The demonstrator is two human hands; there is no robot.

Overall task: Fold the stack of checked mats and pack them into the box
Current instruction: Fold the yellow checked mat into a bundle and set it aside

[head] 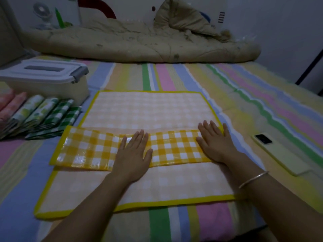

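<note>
Single view, head-mounted, wide-angle. It faces forward and down across the bed [244, 102] at close range. The yellow checked mat [148, 109] sits centre frame. A rumpled quilt [139, 44] beyond the mat marks the far limit.

Bed [253, 95] is carrying everything listed.
- Open mat [148, 109] is lying at the centre, with a folded band [90, 147] lying across its middle.
- Left hand [134, 151] and right hand [215, 142] are resting flat on the band, the right hand at its right end.
- Row of folded mats [40, 116] is lying just left of the open mat.
- Box [45, 79] is standing behind that row.
- Phone [279, 154] is lying to the right, apart from the open mat.
- Quilt [139, 44] is lying across the far end.
</note>
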